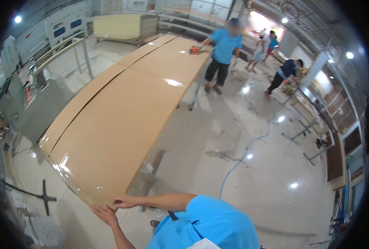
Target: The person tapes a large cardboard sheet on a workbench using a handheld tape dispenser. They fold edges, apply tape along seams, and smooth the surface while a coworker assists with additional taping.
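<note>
A very long panel wrapped in brown cardboard (126, 108) lies flat on stands and runs away from me to the far end of the room. Its near corner is covered in glossy clear tape (70, 170). My right hand (124, 202) pinches the panel's near edge at that corner. My left hand (105, 213) lies just below it, fingers spread flat against the corner. At the far end a person in a blue shirt (224, 50) presses an orange tape dispenser (194, 50) on the panel.
Grey machines (35, 103) stand along the left. A blue hose (242, 157) snakes over the glossy tiled floor on the right. A black cross-shaped stand base (45, 195) sits low left. A grey strip (149, 174) lies under the panel's edge. More people (284, 76) work at the back right.
</note>
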Available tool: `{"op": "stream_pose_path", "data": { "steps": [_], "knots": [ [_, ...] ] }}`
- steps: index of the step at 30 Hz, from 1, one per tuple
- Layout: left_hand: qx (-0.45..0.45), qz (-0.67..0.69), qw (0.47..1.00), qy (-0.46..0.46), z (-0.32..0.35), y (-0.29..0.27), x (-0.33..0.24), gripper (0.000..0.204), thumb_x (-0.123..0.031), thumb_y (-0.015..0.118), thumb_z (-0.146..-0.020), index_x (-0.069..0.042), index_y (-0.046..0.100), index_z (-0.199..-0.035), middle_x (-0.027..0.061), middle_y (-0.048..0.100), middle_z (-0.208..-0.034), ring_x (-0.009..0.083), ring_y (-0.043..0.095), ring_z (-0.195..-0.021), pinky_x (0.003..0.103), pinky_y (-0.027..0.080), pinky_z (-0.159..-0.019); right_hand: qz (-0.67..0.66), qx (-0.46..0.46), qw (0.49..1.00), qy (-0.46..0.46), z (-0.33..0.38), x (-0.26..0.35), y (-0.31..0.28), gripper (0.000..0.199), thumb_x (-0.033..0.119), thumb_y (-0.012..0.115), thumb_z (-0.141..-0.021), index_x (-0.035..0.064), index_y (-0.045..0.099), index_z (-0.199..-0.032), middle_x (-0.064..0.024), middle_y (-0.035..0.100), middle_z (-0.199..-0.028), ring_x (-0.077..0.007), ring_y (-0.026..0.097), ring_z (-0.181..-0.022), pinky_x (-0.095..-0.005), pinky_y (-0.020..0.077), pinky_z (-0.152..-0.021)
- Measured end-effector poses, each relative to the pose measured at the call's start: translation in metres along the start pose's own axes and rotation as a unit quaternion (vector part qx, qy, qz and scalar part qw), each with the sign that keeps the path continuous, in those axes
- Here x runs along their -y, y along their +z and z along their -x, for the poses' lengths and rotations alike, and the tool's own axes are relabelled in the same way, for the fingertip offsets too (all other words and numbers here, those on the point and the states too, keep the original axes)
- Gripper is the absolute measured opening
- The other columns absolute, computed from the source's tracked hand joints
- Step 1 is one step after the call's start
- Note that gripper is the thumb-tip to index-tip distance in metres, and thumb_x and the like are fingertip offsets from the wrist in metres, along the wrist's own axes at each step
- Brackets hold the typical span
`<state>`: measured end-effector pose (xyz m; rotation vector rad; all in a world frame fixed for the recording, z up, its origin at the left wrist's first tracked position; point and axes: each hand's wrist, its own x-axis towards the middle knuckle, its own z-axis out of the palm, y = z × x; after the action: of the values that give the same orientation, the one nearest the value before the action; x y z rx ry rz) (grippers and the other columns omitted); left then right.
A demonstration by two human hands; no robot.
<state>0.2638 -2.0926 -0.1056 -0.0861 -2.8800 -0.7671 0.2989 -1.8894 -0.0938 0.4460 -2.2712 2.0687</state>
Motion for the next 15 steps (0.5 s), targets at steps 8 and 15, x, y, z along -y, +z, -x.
{"op": "stream_pose_path", "data": {
  "steps": [8,15],
  "knots": [
    [-0.043,-0.07,0.997,0.015,0.004,0.007,-0.017,0.067,-0.042,0.042,-0.108,-0.004,0.023,-0.161,0.0287,0.018,-0.165,0.0454,0.028,-0.149,0.049,0.029,-0.121,0.108,-0.311,0.752,0.571,0.417,-0.027,-0.114,0.022,0.023,0.069,-0.087,0.002,0.074,-0.091,-0.0119,0.072,-0.078,-0.0204,0.068,-0.065,-0.0384,0.0564,-0.058],
    [-0.038,-0.085,0.995,0.019,-0.004,0.017,-0.007,0.071,-0.048,0.039,-0.108,-0.005,0.021,-0.162,0.0296,0.019,-0.164,0.0462,0.028,-0.148,0.05,0.031,-0.121,0.101,-0.362,0.58,0.722,0.569,-0.042,-0.05,0.024,0.022,0.064,-0.086,0.0004,0.075,-0.086,-0.0144,0.074,-0.079,-0.0285,0.071,-0.066,-0.0419,0.0593,-0.061]
  ]
}}
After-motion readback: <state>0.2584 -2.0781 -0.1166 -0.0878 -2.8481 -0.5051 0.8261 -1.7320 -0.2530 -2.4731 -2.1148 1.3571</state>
